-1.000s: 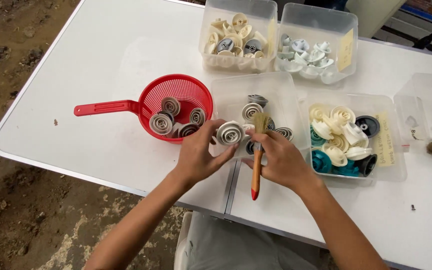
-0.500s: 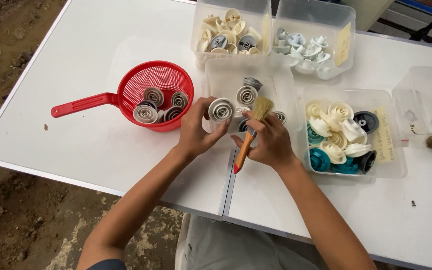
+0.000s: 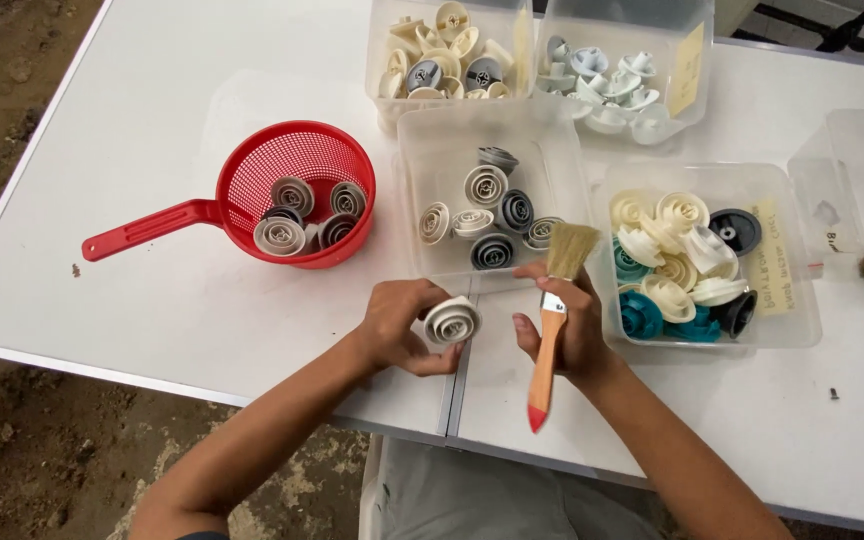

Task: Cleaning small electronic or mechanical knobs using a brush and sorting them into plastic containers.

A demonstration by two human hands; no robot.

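The left hand [image 3: 397, 325] is gripping a grey spiral disc [image 3: 451, 321]; the right hand [image 3: 567, 325] is clasping a paintbrush [image 3: 550, 325] beside yellow-labelled clear tubs [image 3: 797, 300].

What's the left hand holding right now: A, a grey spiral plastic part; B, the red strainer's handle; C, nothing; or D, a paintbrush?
A: the left hand grips a grey spiral part, while the right hand holds the paintbrush.
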